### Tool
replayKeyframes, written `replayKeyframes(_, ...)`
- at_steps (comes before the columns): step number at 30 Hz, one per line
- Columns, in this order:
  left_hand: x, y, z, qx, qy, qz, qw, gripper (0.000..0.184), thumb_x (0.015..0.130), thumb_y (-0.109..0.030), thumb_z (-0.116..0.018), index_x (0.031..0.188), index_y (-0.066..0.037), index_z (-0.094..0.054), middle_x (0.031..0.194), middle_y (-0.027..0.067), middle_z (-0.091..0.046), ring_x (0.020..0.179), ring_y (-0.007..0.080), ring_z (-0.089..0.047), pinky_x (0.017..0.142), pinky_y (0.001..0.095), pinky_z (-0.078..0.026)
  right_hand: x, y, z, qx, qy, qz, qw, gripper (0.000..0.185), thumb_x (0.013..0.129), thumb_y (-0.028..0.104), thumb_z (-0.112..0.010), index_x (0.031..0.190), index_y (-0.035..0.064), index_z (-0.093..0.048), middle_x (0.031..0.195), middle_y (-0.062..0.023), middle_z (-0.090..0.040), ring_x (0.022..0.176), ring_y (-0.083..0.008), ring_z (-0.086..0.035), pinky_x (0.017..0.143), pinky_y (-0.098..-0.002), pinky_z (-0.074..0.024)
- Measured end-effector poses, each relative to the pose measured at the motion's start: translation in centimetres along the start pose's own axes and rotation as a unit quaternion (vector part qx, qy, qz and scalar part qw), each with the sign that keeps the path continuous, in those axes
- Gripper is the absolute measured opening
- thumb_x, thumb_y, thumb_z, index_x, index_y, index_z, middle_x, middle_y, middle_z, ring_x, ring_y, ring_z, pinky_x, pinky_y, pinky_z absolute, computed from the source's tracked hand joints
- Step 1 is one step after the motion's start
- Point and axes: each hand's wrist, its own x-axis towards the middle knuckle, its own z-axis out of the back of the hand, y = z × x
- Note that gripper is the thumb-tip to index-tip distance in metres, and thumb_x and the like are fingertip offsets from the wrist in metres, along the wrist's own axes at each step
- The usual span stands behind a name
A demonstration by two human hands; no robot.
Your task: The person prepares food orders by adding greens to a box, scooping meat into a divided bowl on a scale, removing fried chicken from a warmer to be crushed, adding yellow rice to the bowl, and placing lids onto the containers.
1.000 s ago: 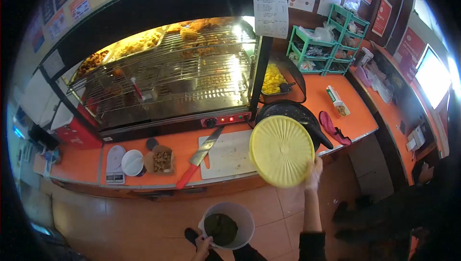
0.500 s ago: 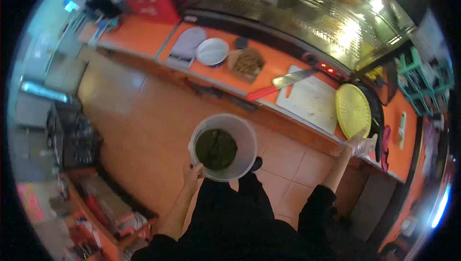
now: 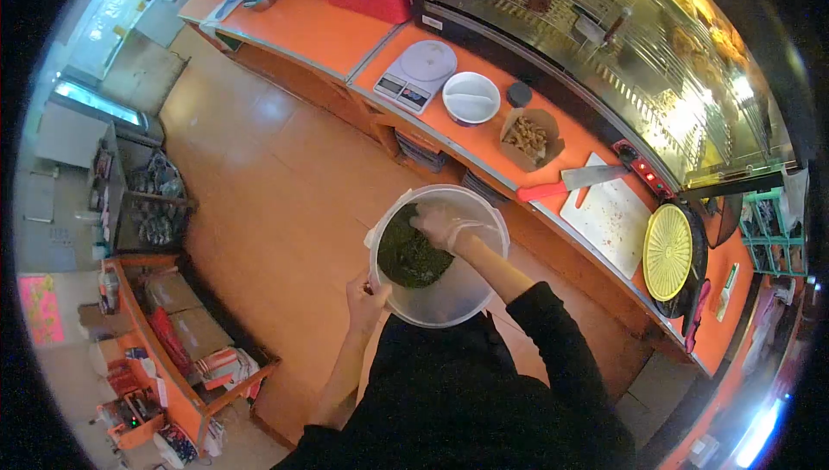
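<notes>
My left hand [image 3: 367,300] grips the rim of a translucent round tub [image 3: 449,301] on its left side. Dark green flakes [image 3: 410,254] lie in the bottom of the tub. Inside it, my right hand [image 3: 440,224], in a clear glove, reaches down to the flakes, fingers pressed together; whether it pinches any is hidden. The yellow ribbed lid [image 3: 667,252] rests on a black pan at the counter's right part.
On the orange counter [image 3: 319,29] are a scale [image 3: 416,77], a white bowl [image 3: 471,98], a carton of food [image 3: 529,139], a red-handled knife [image 3: 570,182] and a white board [image 3: 606,218]. A heated display case [image 3: 604,47] stands behind them.
My right hand has let go of the yellow lid, left on the pan, and moved left into the tub. My left hand still holds the tub. The view has turned left and down.
</notes>
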Motion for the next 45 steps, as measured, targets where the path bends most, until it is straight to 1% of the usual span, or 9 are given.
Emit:
replayKeyframes(20, 4.1, -0.9, 2.7, -0.033, 0.024, 0.014, 0.999, 0.028, 0.071, 0.001, -0.058, 0.099, 0.002, -0.063, 0.076, -0.0006, -0.059, 0.059, 0.0058, -0.054, 0.051, 0.022, -0.045, 4.9, -0.6, -0.2, -0.104, 0.118, 0.101, 0.982, 0.022, 0.074, 0.012, -0.063, 0.095, 0.0065, -0.063, 0.096, -0.0149, -0.059, 0.095, -0.0327, -0.061, 0.08, -0.0453, -0.0513)
replayKeyframes(23, 4.1, -0.8, 3.1, -0.011, 0.014, 0.025, 1.0, 0.028, 0.071, 0.002, -0.058, 0.099, 0.002, -0.063, 0.075, -0.0003, -0.059, 0.057, 0.006, -0.054, 0.048, 0.0221, -0.045, 5.0, -0.7, -1.8, 0.053, 0.098, 0.018, 0.994, 0.021, 0.076, 0.011, -0.06, 0.097, 0.0077, -0.062, 0.092, -0.0159, -0.061, 0.092, -0.0312, -0.063, 0.078, -0.0449, -0.0514)
replayKeyframes(26, 4.0, -2.6, 2.3, -0.027, 0.027, 0.029, 0.999, 0.028, 0.072, 0.002, -0.059, 0.099, 0.002, -0.063, 0.074, 0.0005, -0.06, 0.057, 0.0057, -0.054, 0.047, 0.022, -0.046, 4.1, 0.2, 2.6, -0.035, 0.167, 0.019, 0.985, 0.026, 0.075, 0.009, -0.058, 0.101, 0.0086, -0.062, 0.094, -0.0173, -0.062, 0.091, -0.0321, -0.063, 0.079, -0.0452, -0.0505)
replayKeyframes(29, 4.2, -3.3, 1.3, -0.048, 0.037, 0.035, 0.998, 0.027, 0.072, 0.001, -0.059, 0.099, 0.002, -0.063, 0.072, 0.0008, -0.059, 0.056, 0.0053, -0.054, 0.047, 0.0215, -0.045, 3.0, 0.6, 5.9, 0.245, 0.266, -0.251, 0.898, 0.03, 0.075, 0.009, -0.058, 0.104, 0.0085, -0.061, 0.095, -0.0185, -0.063, 0.094, -0.0346, -0.062, 0.08, -0.0459, -0.0495)
replayKeyframes(31, 4.5, -3.5, 0.9, -0.047, 0.036, 0.031, 0.998, 0.027, 0.072, 0.001, -0.059, 0.099, 0.002, -0.063, 0.071, 0.0007, -0.059, 0.056, 0.0051, -0.054, 0.047, 0.0212, -0.045, 2.2, 1.2, 7.9, 0.03, 0.043, -0.123, 0.991, 0.016, 0.078, 0.014, -0.058, 0.087, 0.0019, -0.064, 0.09, -0.0222, -0.063, 0.09, -0.0348, -0.063, 0.076, -0.0471, -0.0497)
replayKeyframes(32, 4.6, -3.5, 0.9, -0.04, 0.045, 0.024, 0.998, 0.027, 0.073, 0.001, -0.059, 0.1, 0.002, -0.063, 0.072, 0.0007, -0.059, 0.056, 0.0054, -0.054, 0.047, 0.0208, -0.045, 2.2, 1.0, 7.2, 0.032, 0.041, -0.125, 0.991, 0.016, 0.078, 0.014, -0.058, 0.087, 0.0019, -0.064, 0.09, -0.0222, -0.063, 0.09, -0.0348, -0.063, 0.076, -0.0471, -0.0497)
replayKeyframes(34, 4.9, -3.2, 0.9, -0.03, 0.058, 0.017, 0.998, 0.028, 0.073, 0.001, -0.058, 0.1, 0.002, -0.063, 0.072, 0.0006, -0.059, 0.056, 0.0056, -0.054, 0.048, 0.0204, -0.044, 2.4, 0.0, 3.8, -0.017, -0.171, -0.047, 0.984, 0.015, 0.077, 0.012, -0.057, 0.087, 0.002, -0.064, 0.092, -0.02, -0.064, 0.089, -0.0347, -0.063, 0.077, -0.0452, -0.0504)
replayKeyframes(38, 5.4, -3.2, 0.4, 0.013, 0.077, 0.002, 0.997, 0.029, 0.072, 0.001, -0.057, 0.101, 0.002, -0.062, 0.072, 0.0001, -0.059, 0.055, 0.0055, -0.053, 0.048, 0.0204, -0.043, 3.9, 0.1, 0.5, 0.041, -0.207, -0.101, 0.972, 0.016, 0.076, 0.012, -0.058, 0.087, 0.0029, -0.064, 0.093, -0.0167, -0.065, 0.09, -0.0341, -0.062, 0.079, -0.0428, -0.0511)
replayKeyframes(45, 5.2, -4.4, 0.2, 0.036, 0.102, 0.015, 0.994, 0.025, 0.072, 0.002, -0.056, 0.096, 0.004, -0.062, 0.073, 0.0004, -0.059, 0.058, 0.0051, -0.054, 0.05, 0.0223, -0.047, 4.0, 0.6, 2.0, -0.053, 0.031, -0.039, 0.997, 0.015, 0.073, 0.015, -0.06, 0.085, 0.0083, -0.067, 0.094, -0.012, -0.067, 0.091, -0.0288, -0.062, 0.083, -0.0433, -0.0492)
